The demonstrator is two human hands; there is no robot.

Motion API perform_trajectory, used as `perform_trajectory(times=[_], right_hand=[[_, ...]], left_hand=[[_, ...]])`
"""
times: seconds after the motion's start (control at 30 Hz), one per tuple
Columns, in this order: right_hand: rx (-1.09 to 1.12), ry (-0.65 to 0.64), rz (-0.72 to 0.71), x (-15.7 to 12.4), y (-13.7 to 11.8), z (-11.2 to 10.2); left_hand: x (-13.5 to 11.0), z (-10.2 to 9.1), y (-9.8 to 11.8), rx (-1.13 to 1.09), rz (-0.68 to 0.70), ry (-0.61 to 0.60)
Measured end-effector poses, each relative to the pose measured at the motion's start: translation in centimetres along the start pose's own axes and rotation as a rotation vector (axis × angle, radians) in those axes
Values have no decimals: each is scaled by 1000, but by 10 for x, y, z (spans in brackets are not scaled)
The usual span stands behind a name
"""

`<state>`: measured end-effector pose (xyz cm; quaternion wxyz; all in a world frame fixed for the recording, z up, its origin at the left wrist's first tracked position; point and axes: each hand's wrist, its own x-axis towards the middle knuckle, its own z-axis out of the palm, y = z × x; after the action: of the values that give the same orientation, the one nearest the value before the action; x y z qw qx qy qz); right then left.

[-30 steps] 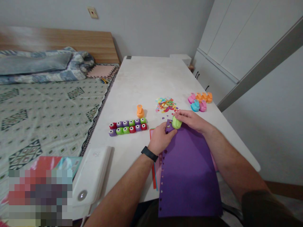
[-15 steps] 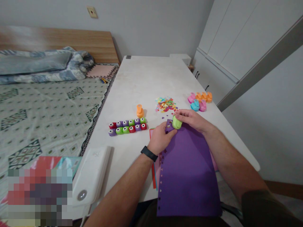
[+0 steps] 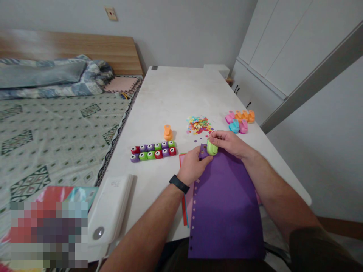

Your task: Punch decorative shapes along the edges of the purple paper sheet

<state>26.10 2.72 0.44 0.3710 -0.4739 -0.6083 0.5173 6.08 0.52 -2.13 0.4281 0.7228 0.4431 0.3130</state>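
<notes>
A purple sheet of paper with a row of punched shapes down its left edge hangs over the table's front edge. My left hand grips its far left corner, the thumb lying on top and pointing at the punch. A light green craft punch sits over the sheet's far edge. My right hand is closed around the punch, thumb and fingers on its far side. Just beyond lies a pile of colourful punched paper shapes. Part of the punch is hidden by my fingers.
Two rows of small punches stand left of the paper, with an orange punch behind them. More punches are grouped at the right. A white power bank lies front left. Coloured sheets lie under the purple one.
Hands, punch and purple sheet stay in nearly the same place. The whole view has shifted very slightly.
</notes>
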Motion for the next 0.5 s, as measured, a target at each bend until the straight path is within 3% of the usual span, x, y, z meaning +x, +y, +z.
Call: perform_trajectory(times=[0.5], right_hand=[[23,74,3,4,2,5]], left_hand=[[0,2,-3,-115,-39,-9]])
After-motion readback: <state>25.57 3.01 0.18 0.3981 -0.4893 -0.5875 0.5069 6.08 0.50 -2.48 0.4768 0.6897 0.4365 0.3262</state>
